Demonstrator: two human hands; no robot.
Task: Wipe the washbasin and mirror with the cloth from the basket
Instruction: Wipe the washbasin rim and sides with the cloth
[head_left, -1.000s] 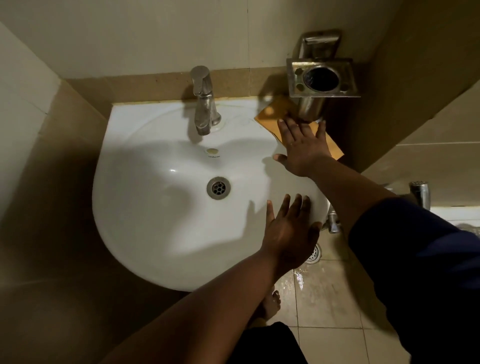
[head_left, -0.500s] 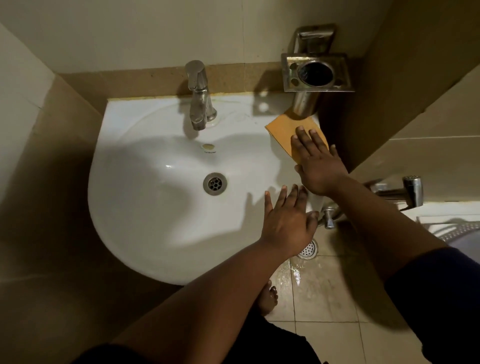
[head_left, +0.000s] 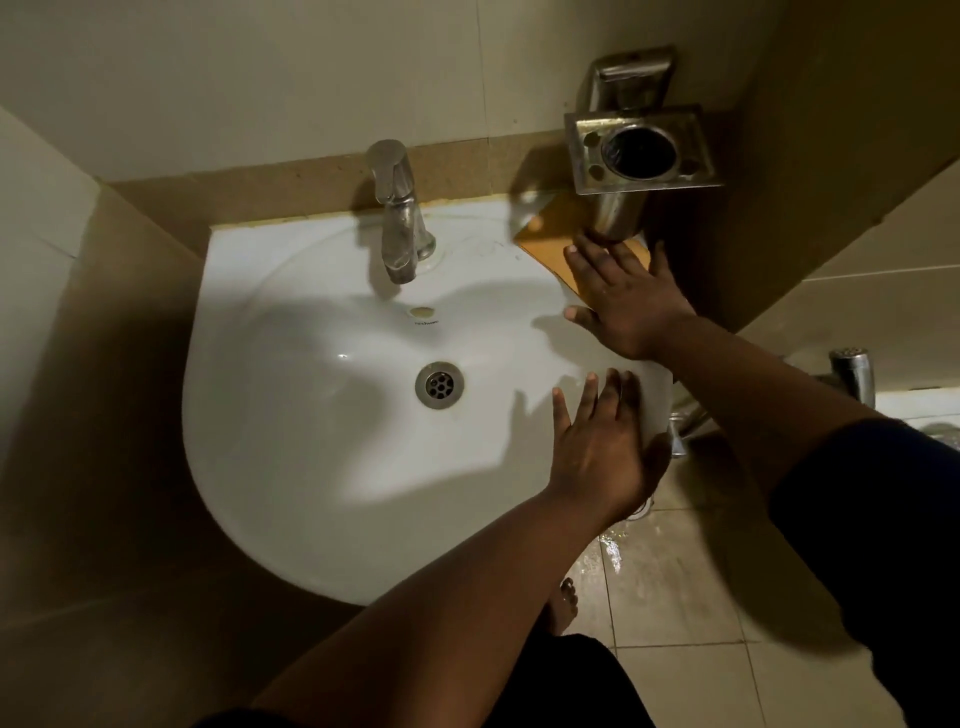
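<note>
One orange cloth (head_left: 550, 241), lying flat on the back right corner of the washbasin (head_left: 322, 467), partly tucked under the metal cup holder (head_left: 641, 150) that's fixed to the wall. The right hand (head_left: 621, 301) is pressing down on it with fingers spread out straight, palm flat, not gripping anything, just pushing the cloth against the rim. The fingertips reach right up to the bottom of the holder's cup, and I can't really tell if they touch it since it's pretty shadowy there.

The left hand (head_left: 597, 447) is flat on the right-hand rim of the basin, nearer the front, fingers straight and a bit fanned, holding nothing. So two hands, both flat on the basin's right side, a short gap between them.

Beyond that: one tap (head_left: 397, 218) at the back middle, one round drain (head_left: 439, 385) in the bowl, one small overflow hole (head_left: 422, 312) above it. A second tap (head_left: 852, 374) sticks out of the right wall, lower down. One bare foot (head_left: 563, 605) shows on the tiled floor (head_left: 685, 597), which has a wet patch beside it.
</note>
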